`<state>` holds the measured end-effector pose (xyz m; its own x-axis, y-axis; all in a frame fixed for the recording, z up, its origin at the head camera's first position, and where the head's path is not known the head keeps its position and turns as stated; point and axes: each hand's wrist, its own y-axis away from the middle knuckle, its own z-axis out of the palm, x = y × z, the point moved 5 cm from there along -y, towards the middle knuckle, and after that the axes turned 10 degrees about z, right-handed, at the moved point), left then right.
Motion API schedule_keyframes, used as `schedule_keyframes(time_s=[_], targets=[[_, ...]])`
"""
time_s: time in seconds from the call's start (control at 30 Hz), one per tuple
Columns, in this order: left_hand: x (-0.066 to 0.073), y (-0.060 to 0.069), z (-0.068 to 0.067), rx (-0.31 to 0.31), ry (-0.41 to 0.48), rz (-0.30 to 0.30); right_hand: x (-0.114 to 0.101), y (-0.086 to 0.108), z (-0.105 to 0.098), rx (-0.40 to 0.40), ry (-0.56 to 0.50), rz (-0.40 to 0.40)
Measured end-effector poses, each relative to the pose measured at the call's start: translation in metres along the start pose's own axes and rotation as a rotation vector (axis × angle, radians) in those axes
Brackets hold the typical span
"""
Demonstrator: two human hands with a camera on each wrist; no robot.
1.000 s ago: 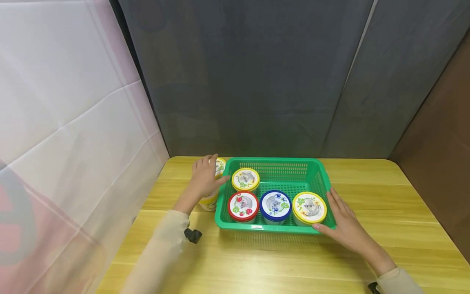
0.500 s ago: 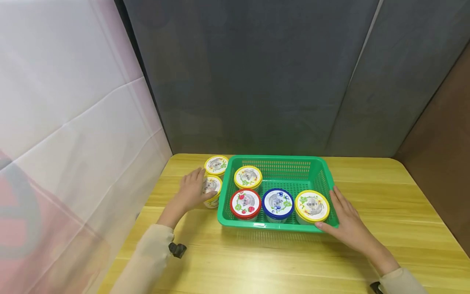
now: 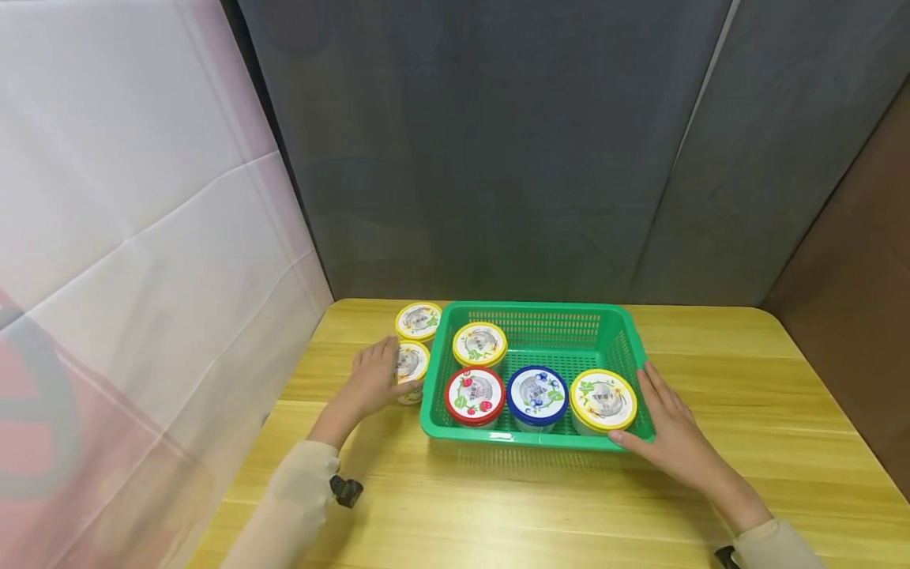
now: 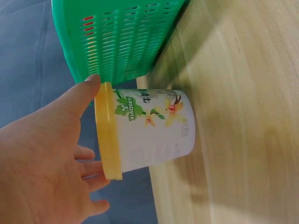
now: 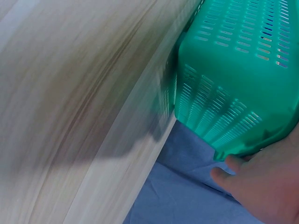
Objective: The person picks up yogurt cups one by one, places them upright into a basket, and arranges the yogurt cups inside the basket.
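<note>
Just left of the green basket (image 3: 500,436), a flower-printed cup (image 4: 154,133) stands upright on the surface (image 3: 554,514); the left hand (image 3: 371,379) is spread about its yellow lid (image 4: 108,135), thumb near the basket's wall. Another yellow-lidded cup (image 3: 419,321) stands by the basket's rear-left corner. The right hand (image 3: 671,435), fingers extended, touches the basket's right side. 4 lidded cups (image 3: 538,393) stand inside the basket.

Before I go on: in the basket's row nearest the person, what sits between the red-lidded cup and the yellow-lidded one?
The blue-lidded cup, between the red-lidded cup and yellow-lidded cup; the head view shows it.
</note>
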<state>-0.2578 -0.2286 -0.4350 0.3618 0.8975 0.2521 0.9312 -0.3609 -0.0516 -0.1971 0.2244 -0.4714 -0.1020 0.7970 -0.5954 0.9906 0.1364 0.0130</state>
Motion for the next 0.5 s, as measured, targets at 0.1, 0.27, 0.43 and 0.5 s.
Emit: schedule_keyframes(time_s=[0.1,0.27,0.43,0.5], targets=[[0.0003,0.0000,0.0009,-0.002,0.005,0.001,0.0003,-0.0003,0.0002,0.002,0.004,-0.003],[0.0012,-0.0002,0.0003,0.006,0.010,-0.001,0.0009,-0.0009,0.0004,0.005,0.005,-0.004],[0.0008,-0.0004,0.0002,-0.003,0.010,0.000,0.0006,-0.0010,0.0003,0.006,0.005,-0.003],[0.0005,-0.0004,0.0001,-0.004,0.014,0.003,0.0006,-0.0010,0.0005,0.006,0.004,-0.003]])
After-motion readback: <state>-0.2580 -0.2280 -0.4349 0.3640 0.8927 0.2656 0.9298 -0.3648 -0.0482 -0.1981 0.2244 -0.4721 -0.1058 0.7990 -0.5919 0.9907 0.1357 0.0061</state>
